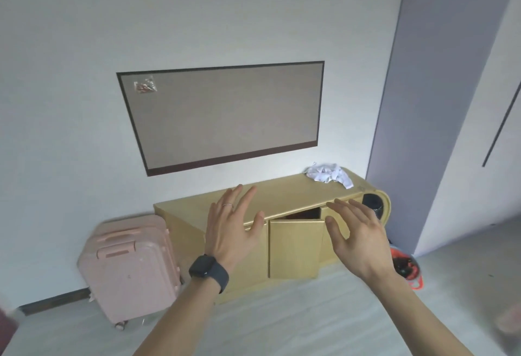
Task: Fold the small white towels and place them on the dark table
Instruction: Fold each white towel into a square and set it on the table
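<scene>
White towels (328, 173) lie crumpled on the cabinet (277, 194), beyond the spread, empty left hand (231, 231) and right hand (358, 238).

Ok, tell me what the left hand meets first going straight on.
Probably the wooden cabinet, near its top edge; depth is unclear, so the left hand might pass over to the wall.

Light wood cabinet (282, 192), smooth matt. Pink suitcase (129, 268) at 8 o'clock, hard ribbed plastic, slight sheen. White towels (328, 172) at 2 o'clock, crumpled cloth.
</scene>
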A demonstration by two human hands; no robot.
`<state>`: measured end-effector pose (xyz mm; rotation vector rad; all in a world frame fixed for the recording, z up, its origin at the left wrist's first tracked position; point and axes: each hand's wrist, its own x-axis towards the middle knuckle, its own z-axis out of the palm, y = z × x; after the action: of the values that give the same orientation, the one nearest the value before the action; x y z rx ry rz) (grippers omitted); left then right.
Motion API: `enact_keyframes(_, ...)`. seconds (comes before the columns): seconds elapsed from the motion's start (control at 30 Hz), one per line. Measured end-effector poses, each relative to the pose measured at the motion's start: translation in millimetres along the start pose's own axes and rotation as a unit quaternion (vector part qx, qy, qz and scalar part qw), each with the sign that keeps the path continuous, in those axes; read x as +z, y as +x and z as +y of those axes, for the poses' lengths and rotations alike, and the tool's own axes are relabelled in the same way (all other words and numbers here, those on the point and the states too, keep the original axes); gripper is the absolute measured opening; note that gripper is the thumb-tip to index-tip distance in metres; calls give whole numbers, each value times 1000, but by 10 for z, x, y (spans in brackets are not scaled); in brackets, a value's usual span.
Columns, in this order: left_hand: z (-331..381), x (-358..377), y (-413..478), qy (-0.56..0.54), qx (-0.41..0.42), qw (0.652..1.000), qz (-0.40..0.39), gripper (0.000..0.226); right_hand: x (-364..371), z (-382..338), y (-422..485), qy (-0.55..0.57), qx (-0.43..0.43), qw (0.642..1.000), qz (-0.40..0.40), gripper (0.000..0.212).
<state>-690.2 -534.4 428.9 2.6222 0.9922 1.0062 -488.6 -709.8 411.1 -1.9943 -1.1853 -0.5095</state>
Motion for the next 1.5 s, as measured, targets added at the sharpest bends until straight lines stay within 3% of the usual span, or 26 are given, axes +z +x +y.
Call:
enact_keyframes(0.17,-20,904,969,-37,-19,999,-3,62,585,889,794,25,34,999,-10,30)
enact_keyframes(0.63,-494,3338,3315,-108,-101,988,-45,51,2454,2797,2771,70,138,983,-102,33)
enact_keyframes(1.1,-1048,5861,5139,-93,-139,960,-224,52,4196,4587,4072,45,305,922,-234,37)
enact_keyframes(1.27,-1199,6837,5530,-47,-180,940,-287,52,5020,5465,4636,34,320,897,-304,36)
enact_keyframes(1.5,-1342,7991,5719,23,-225,884,-409,55,6199,6495,5424,-18,291,873,-390,38)
